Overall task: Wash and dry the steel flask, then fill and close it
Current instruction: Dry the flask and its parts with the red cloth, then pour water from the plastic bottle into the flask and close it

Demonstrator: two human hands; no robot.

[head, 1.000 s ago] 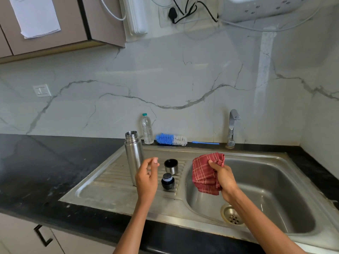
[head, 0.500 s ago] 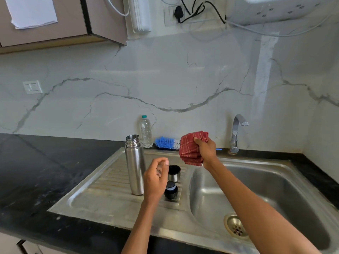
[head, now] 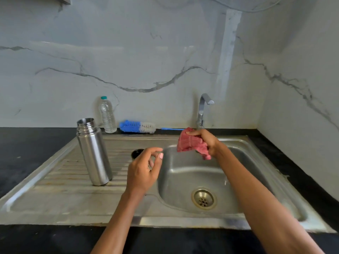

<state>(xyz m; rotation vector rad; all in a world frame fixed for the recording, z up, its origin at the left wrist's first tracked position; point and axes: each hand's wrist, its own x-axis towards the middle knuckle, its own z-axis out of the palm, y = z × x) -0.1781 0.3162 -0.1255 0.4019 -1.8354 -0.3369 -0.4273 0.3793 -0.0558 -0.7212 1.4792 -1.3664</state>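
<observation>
Open steel flask (head: 93,152) upright on sink drainboard (head: 60,173), cap off. Right hand (head: 206,142) over basin, fingers clamped on bunched red cloth (head: 190,144). Left hand (head: 144,171) empty, fingers loosely curled. Likely drying: best to steady flask, then wipe firmly.

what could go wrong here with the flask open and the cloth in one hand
The steel flask stands uncapped on the ribbed drainboard, close beside the left hand; a careless sweep could tip it over. The right hand holds the red cloth over the basin under the tap, so it might get wet before drying. The left hand hides most of the small dark cap, so it could get knocked.
</observation>
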